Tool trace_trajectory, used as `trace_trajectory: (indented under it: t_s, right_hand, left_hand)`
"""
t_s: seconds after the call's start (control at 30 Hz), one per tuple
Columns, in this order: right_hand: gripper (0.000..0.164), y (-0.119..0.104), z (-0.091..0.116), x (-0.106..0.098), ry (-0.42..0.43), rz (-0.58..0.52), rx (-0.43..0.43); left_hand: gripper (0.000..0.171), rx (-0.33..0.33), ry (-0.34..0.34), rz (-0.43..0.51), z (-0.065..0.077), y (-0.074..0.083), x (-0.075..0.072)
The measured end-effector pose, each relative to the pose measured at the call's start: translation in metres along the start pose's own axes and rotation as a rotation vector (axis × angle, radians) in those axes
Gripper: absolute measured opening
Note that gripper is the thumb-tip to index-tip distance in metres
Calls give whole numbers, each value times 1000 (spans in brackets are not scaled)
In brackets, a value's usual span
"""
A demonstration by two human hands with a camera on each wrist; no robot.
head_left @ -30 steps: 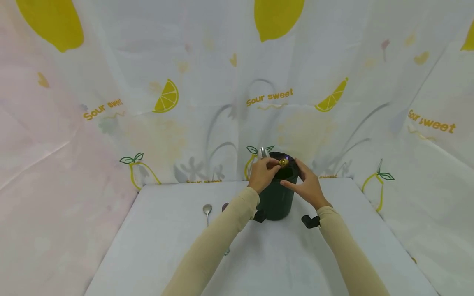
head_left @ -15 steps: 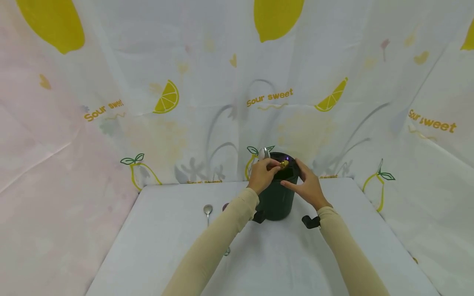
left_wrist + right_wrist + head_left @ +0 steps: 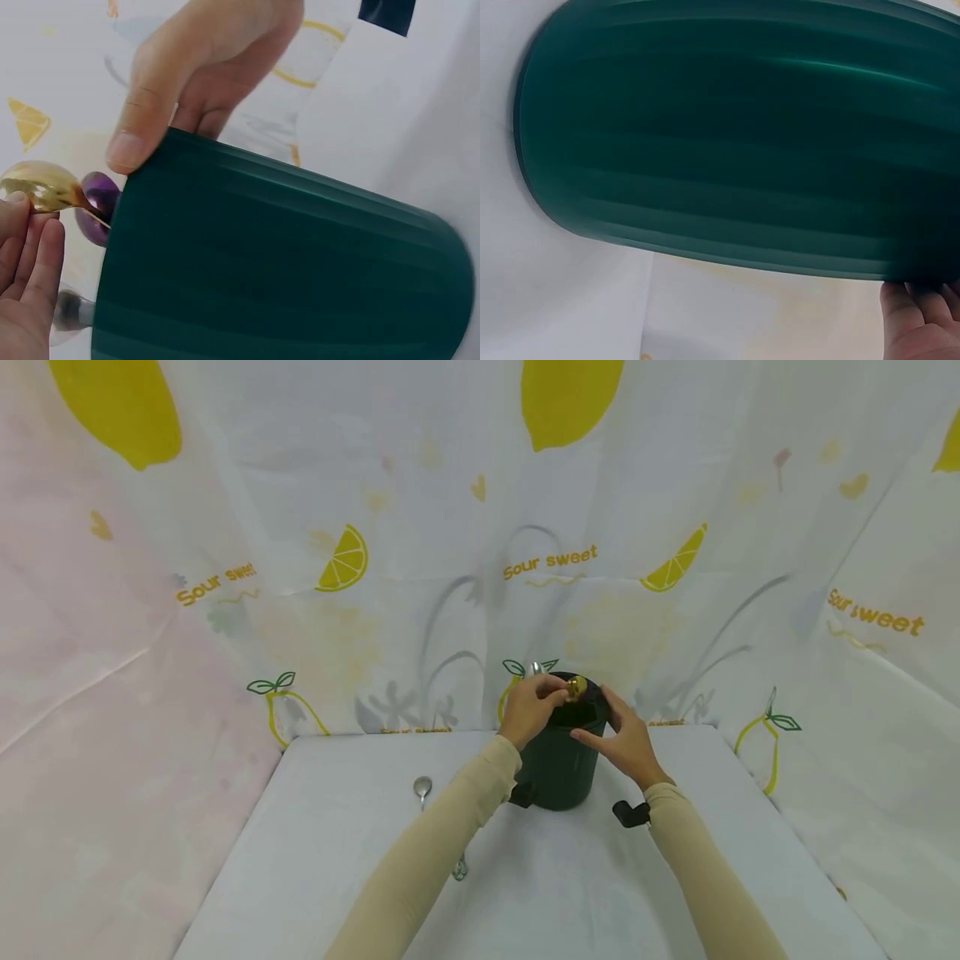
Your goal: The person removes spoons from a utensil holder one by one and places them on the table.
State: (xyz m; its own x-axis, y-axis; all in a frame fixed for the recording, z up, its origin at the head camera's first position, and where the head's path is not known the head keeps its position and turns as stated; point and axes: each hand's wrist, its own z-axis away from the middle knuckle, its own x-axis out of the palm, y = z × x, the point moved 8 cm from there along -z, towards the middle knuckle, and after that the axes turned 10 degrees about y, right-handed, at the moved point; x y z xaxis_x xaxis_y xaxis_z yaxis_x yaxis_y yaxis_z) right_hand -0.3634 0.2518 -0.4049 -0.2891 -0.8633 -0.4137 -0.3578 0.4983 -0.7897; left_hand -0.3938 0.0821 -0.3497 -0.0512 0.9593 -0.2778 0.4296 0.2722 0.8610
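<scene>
In the head view my left hand [image 3: 528, 710] pinches a gold spoon [image 3: 576, 688] by its bowl end, over the mouth of a dark green tall container [image 3: 561, 768]. The left wrist view shows the gold spoon's bowl [image 3: 41, 186] between thumb and fingers, its handle running down past the rim. My right hand [image 3: 626, 743] grips the container's rim on the right; in the right wrist view its fingers [image 3: 922, 307] lie against the wall. A purple spoon [image 3: 96, 210] and a silver spoon [image 3: 71, 309] also stick out of the container, bowls up.
On the white table [image 3: 337, 860] a silver spoon [image 3: 422, 787] lies left of the container, partly covered by my left sleeve. An ornate handle end [image 3: 460, 867] shows beside that sleeve. A lemon-print cloth [image 3: 420, 610] hangs behind the table.
My left hand has raised the gold spoon slightly relative to the rim, and more of its bowl shows. The purple piece beside my left sleeve is now hidden. My right hand keeps its hold.
</scene>
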Motion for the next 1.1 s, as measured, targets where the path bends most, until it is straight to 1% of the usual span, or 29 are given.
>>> trace_trajectory:
  t_s: [0.23, 0.4, 0.5, 0.63, 0.77, 0.83, 0.97, 1.03, 1.1]
  right_hand:
    - [96, 2, 1, -1, 3, 9, 7]
    - [96, 1, 2, -1, 4, 9, 1]
    - [97, 0, 1, -2, 3, 10, 3]
    - [98, -1, 1, -2, 1, 12, 4]
    - [98, 0, 1, -2, 1, 14, 14]
    - [98, 0, 1, -1, 3, 19, 16]
    - [99, -1, 1, -1, 6, 23, 7]
    - [99, -2, 1, -2, 9, 21, 2]
    - [99, -2, 0, -2, 11, 21, -2]
  left_hand:
    - [20, 30, 6, 27, -1, 17, -11]
    - [21, 25, 1, 127, -2, 32, -18]
    - [22, 47, -10, 185, -2, 43, -22]
    - [22, 74, -18, 206, -2, 55, -26]
    - [22, 80, -25, 228, -1, 62, -30]
    - [22, 85, -25, 255, -1, 65, -34]
    - [24, 105, -16, 275, -3, 71, -43]
    - [25, 105, -16, 272, -3, 75, -47]
    - [26, 105, -24, 295, -2, 79, -50]
